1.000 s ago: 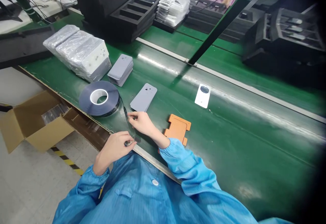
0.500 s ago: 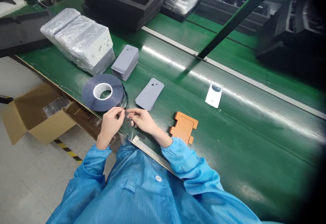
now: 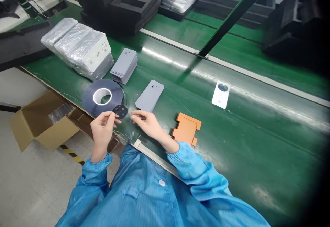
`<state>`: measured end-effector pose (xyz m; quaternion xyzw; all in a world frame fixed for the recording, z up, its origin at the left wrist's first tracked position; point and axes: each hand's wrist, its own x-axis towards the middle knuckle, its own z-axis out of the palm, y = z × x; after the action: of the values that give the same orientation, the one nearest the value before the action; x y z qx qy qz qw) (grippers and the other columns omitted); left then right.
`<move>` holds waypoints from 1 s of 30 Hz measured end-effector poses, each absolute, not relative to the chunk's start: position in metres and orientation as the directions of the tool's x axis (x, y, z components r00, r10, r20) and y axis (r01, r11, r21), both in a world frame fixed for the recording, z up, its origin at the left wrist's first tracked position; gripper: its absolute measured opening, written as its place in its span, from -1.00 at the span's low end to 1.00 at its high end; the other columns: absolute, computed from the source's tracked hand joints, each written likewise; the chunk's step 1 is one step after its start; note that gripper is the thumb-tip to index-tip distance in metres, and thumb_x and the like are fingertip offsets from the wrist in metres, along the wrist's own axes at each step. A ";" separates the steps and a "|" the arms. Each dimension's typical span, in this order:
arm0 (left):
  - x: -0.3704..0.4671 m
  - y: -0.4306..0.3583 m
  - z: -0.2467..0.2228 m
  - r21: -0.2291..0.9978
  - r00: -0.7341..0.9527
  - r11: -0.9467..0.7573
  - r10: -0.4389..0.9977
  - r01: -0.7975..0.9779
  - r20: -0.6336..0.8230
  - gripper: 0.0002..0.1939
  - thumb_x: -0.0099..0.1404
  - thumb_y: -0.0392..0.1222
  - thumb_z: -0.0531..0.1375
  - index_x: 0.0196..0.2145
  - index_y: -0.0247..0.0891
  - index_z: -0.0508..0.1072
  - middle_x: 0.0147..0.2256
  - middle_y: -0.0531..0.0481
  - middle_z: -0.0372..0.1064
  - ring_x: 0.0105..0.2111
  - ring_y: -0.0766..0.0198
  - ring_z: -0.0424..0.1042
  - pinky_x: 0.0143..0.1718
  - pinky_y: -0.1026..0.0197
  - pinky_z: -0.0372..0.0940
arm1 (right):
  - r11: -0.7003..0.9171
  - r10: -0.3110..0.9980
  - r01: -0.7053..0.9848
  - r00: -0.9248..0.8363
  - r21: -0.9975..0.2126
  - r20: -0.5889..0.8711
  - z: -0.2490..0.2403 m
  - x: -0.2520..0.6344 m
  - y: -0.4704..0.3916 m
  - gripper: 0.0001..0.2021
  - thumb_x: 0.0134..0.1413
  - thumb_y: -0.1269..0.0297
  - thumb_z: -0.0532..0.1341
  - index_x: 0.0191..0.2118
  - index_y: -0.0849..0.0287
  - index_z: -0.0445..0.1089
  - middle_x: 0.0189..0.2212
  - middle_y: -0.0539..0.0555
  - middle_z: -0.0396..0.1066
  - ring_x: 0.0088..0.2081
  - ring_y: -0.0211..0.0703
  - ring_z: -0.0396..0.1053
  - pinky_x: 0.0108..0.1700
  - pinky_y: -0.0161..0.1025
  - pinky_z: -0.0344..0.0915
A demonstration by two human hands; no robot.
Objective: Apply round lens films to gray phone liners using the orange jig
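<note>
My left hand (image 3: 102, 130) pinches a small round dark sticker (image 3: 120, 111) with holes, held up just in front of a large dark roll of film (image 3: 102, 97). My right hand (image 3: 145, 122) rests on the green belt (image 3: 232, 130) with its fingertips on the clear liner strip coming off the roll. A single grey phone-back panel (image 3: 150, 95) lies just beyond my right hand. An orange jig (image 3: 187, 128) sits to the right of my right wrist.
A stack of grey panels (image 3: 124, 65) and plastic-wrapped packs (image 3: 78, 47) lie at the left. A white panel (image 3: 221, 94) lies farther right on the belt. Black foam trays (image 3: 134, 3) stand behind. An open cardboard box (image 3: 38, 120) sits on the floor at the left.
My left hand came up from the table edge to the roll, and now holds a round dark sticker lifted clear of the liner. My right hand stays on the strip.
</note>
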<state>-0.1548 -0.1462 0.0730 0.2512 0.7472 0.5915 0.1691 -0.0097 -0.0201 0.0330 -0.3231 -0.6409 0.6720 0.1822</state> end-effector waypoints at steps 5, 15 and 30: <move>-0.124 -0.127 0.075 0.981 -0.604 0.181 0.790 0.075 -0.100 -0.79 0.26 -0.06 0.35 -0.28 -0.27 0.63 -0.55 0.00 0.52 -0.59 0.25 0.50 -0.56 0.25 0.33 | -0.127 0.741 0.104 -0.651 -0.987 -0.164 0.065 0.040 0.001 -0.62 0.17 0.02 0.36 -0.03 0.18 0.62 -0.18 0.13 0.64 -0.23 -0.11 0.56 -0.15 -0.19 0.48; -0.044 -0.062 0.052 0.969 -0.161 0.247 0.957 0.005 -0.243 -0.74 0.24 -0.01 0.36 -0.27 -0.28 0.61 -0.44 -0.09 0.58 -0.50 0.22 0.54 -0.56 0.25 0.33 | -0.097 0.917 0.288 -0.346 -0.953 -0.197 0.054 0.178 0.023 -0.74 0.08 0.13 0.39 -0.18 0.17 0.68 -0.22 0.17 0.66 -0.27 -0.05 0.58 -0.18 -0.15 0.51; -0.001 0.003 0.012 0.939 -0.055 0.253 0.967 0.231 -0.247 -0.86 0.18 -0.21 0.33 -0.31 -0.22 0.46 -0.47 0.06 0.43 -0.46 0.31 0.42 -0.39 0.25 0.32 | -0.129 0.967 0.456 -0.138 -0.880 -0.213 0.015 0.214 0.032 -0.70 0.10 0.20 0.30 -0.13 0.21 0.68 -0.48 0.07 0.55 -0.49 -0.21 0.35 -0.42 -0.24 0.27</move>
<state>-0.0009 0.0030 0.0119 0.4820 0.6218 0.3757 0.4899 0.2139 0.0317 0.0152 -0.5948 -0.5983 0.4592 0.2782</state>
